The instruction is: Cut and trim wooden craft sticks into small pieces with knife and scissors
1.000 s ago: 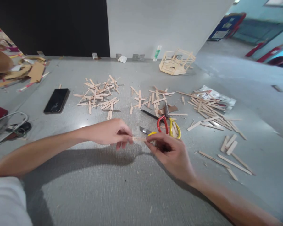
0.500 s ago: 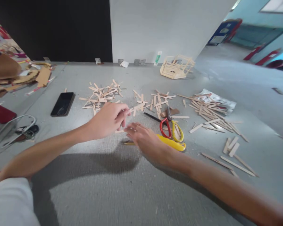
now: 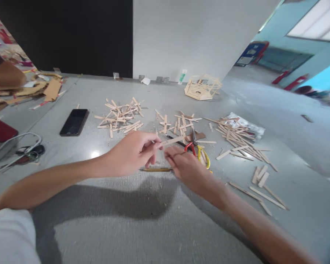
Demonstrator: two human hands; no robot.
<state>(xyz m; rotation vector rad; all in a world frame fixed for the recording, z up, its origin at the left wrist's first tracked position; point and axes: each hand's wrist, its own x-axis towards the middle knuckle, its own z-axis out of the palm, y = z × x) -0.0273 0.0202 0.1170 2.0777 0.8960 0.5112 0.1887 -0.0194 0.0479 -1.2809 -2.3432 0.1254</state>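
Note:
My left hand (image 3: pixel 134 154) is closed, pinching a thin wooden craft stick (image 3: pixel 173 140) that points to the right above the table. Just right of it, my right hand (image 3: pixel 188 165) has its fingers curled together below the stick; whether something small is in them I cannot make out. Under both hands lies a yellow cutter knife (image 3: pixel 157 169), its handle mostly hidden by my right hand. Scissors (image 3: pixel 204 156) with one red and one yellow handle loop lie behind my right wrist, beside a dark pen (image 3: pixel 172 139), partly covered.
Loose craft sticks lie in piles at the back (image 3: pixel 121 113) and on the right (image 3: pixel 240 141). A stick-built frame (image 3: pixel 202 88) and a green-white tube (image 3: pixel 182 77) stand near the wall. On the left are a phone (image 3: pixel 74 122), a white cable (image 3: pixel 30 134) and cardboard scraps (image 3: pixel 52 90).
Both hands have shifted a little to the right in view. My right hand's fingers have curled in more, and the stick in my left hand shows more fully. The camera view has turned slightly.

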